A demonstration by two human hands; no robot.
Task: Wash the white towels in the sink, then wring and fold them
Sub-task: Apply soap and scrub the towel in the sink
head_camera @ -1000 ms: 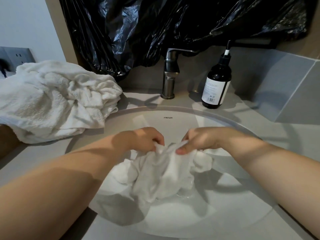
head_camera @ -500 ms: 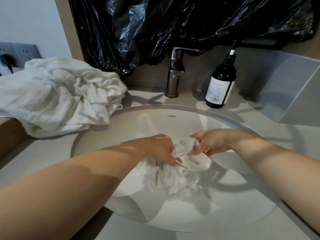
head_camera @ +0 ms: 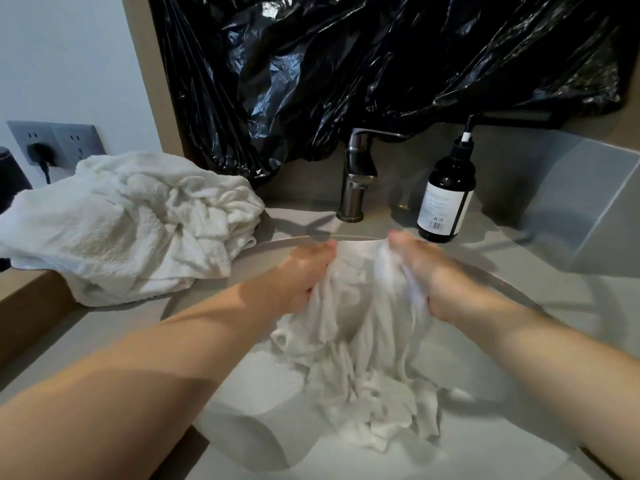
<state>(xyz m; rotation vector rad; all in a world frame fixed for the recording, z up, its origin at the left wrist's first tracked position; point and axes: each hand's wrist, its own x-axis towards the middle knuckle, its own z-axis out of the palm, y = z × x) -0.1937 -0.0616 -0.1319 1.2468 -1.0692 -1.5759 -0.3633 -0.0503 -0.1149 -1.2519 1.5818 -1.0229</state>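
White terry filled the left of the scene: a crumpled pile of towels (head_camera: 131, 223) lay on the grey counter (head_camera: 512, 244), just in front of a wall socket (head_camera: 52, 143) with a plug in it, and nothing was touching the pile.

Right of it, the left hand (head_camera: 304, 275) was curled around a bunched upper edge of the wet towel (head_camera: 360, 341). Half a second before, that towel had been squashed into a ball low in the sink (head_camera: 512, 368), with both hands pressed together over it. Now the hands were higher and spread apart, and the cloth hung between them in a long drape, its lower end trailing on the basin floor. Behind it stood the steel tap (head_camera: 356, 178), with no stream visible from it.

The right hand (head_camera: 446, 282), blurred by motion, pinched the other side of the same edge in closed fingers. Far right, a dark pump bottle (head_camera: 445, 199) stood on the counter beside the tap.

The lift suggested that one scrub stroke had ended and that washing was ongoing. The towel looked soaked and untwisted, so wringing and folding remained, and the pile had yet to be washed.
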